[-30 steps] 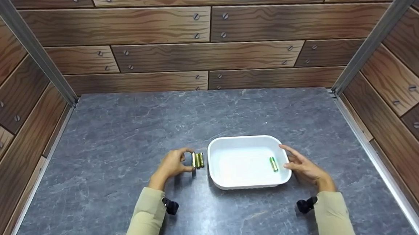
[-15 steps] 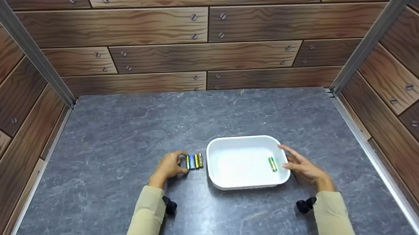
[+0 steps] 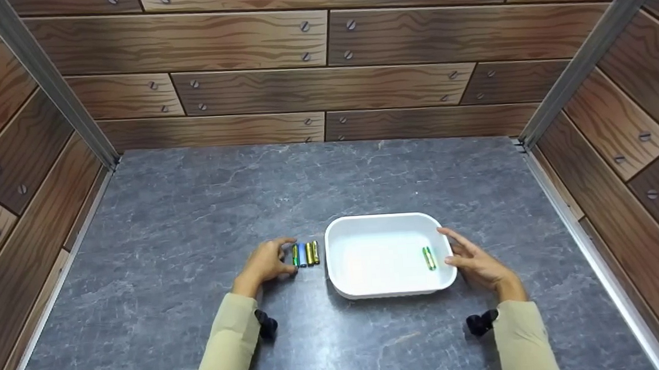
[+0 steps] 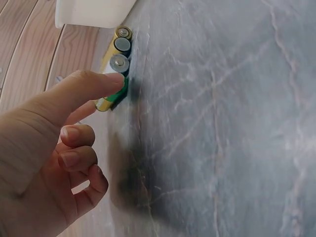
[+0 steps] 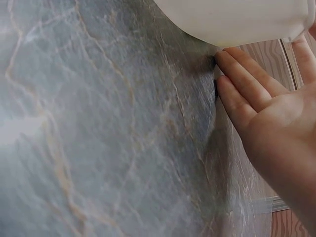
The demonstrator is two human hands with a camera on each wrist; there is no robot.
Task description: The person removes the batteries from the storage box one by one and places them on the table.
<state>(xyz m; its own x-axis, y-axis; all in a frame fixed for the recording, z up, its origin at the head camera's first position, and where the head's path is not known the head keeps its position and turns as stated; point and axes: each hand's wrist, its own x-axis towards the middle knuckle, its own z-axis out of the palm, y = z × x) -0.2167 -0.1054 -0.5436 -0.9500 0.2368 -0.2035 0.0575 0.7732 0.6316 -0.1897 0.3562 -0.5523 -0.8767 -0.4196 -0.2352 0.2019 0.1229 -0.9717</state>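
In the head view my left hand (image 3: 264, 260) is at the left end of a row of batteries. Its thumb and index finger pinch the ends of a green battery (image 3: 295, 255); in the left wrist view the thumb tip covers part of it. Beside it lie a blue battery (image 3: 302, 255) and two gold ones, the nearer being a gold battery (image 3: 309, 253). My right hand (image 3: 480, 264) touches the right rim of a white tub (image 3: 393, 291), fingers mostly straight. Another green-and-gold battery (image 3: 429, 258) lies inside the tub, near its right wall.
The grey marbled tabletop (image 3: 221, 197) carries everything. Wood-patterned walls (image 3: 255, 92) enclose it at the back and both sides, with metal posts in the corners. A small gap separates the battery row from the tub's left wall.
The left hand has shifted slightly left, and the blue and green batteries now show at the row's left end. My right hand and the tub have stayed in place.
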